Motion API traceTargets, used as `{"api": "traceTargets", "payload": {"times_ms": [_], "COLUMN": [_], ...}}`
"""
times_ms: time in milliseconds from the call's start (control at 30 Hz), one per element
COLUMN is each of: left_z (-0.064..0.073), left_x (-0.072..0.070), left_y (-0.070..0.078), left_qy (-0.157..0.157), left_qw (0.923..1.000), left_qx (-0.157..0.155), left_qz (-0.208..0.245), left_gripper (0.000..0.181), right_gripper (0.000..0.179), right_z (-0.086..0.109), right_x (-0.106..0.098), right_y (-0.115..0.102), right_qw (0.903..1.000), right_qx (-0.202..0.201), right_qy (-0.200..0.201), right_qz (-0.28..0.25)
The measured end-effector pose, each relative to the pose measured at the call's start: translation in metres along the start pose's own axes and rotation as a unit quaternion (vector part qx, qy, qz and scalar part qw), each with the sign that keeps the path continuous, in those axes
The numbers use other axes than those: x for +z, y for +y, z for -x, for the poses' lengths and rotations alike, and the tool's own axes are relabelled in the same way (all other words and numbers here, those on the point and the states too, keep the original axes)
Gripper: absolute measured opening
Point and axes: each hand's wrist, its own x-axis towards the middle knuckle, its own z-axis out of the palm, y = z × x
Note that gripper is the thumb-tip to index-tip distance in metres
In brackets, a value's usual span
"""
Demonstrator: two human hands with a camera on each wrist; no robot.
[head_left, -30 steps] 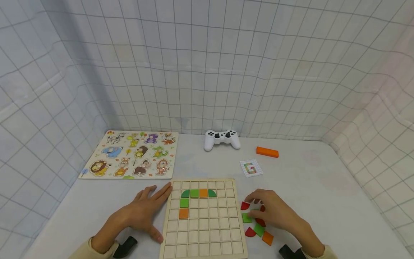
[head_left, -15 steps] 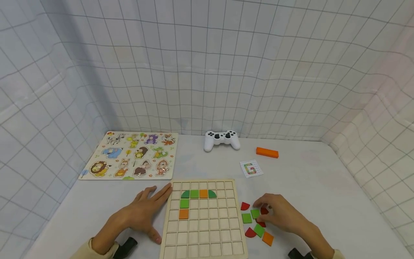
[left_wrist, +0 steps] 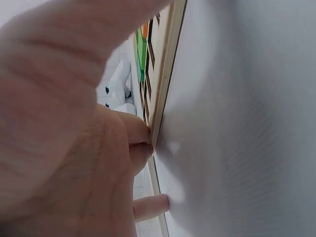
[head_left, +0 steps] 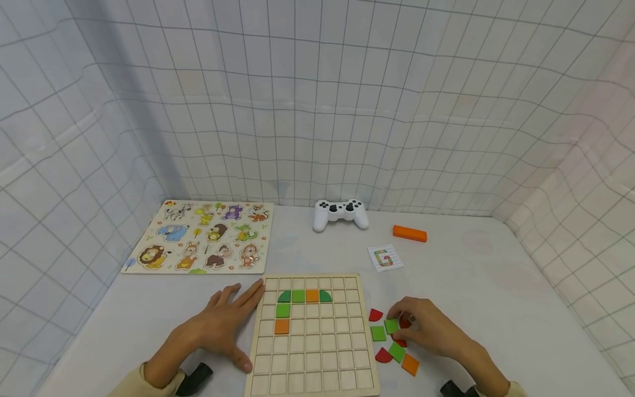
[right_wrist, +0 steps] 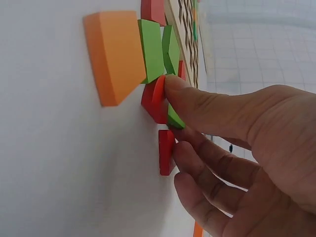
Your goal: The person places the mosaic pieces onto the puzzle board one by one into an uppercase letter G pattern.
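Observation:
My left hand lies with fingers spread against the left edge of a wooden grid board; in the left wrist view the fingertips meet its side. On the board, green and orange squares and two dark green quarter-rounds form a corner shape. To the right of the board my right hand pinches a green square tile between thumb and index finger. The right wrist view shows the thumb also by a red quarter-round. Close by lie a second green square and an orange square.
Behind the board are a white game controller, an orange block and a small pattern card. An animal puzzle board lies at the back left. Gridded white curtains enclose the table.
My right hand has shifted slightly right and back toward me, uncovering the green squares by the board. In the last half second it hardly moves. The left hand stays in place.

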Motion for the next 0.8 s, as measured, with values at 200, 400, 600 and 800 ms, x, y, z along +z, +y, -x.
{"api": "traceTargets", "payload": {"times_ms": [200, 400, 600, 800], "left_z": [-0.001, -0.002, -0.001, -0.002], "left_x": [0.003, 0.001, -0.001, -0.001], "left_y": [-0.001, 0.001, 0.005, 0.005], "left_qy": [0.002, -0.002, -0.003, -0.010], "left_qw": [0.9999, 0.9999, 0.9999, 0.9998], "left_qx": [-0.001, -0.008, -0.014, -0.018], "left_qz": [0.010, 0.006, -0.008, -0.006], "left_gripper": [0.145, 0.145, 0.145, 0.144], "right_gripper": [0.015, 0.014, 0.011, 0.008], "right_z": [-0.002, -0.004, -0.010, -0.022], "right_x": [-0.003, -0.010, -0.011, -0.006], "right_y": [-0.001, -0.004, -0.010, -0.023], "right_qw": [0.9998, 0.9991, 0.9980, 0.9970], "right_qx": [-0.013, -0.029, -0.036, -0.056], "right_qy": [-0.006, -0.002, 0.001, 0.007], "right_qz": [-0.016, -0.031, -0.052, -0.053]}}
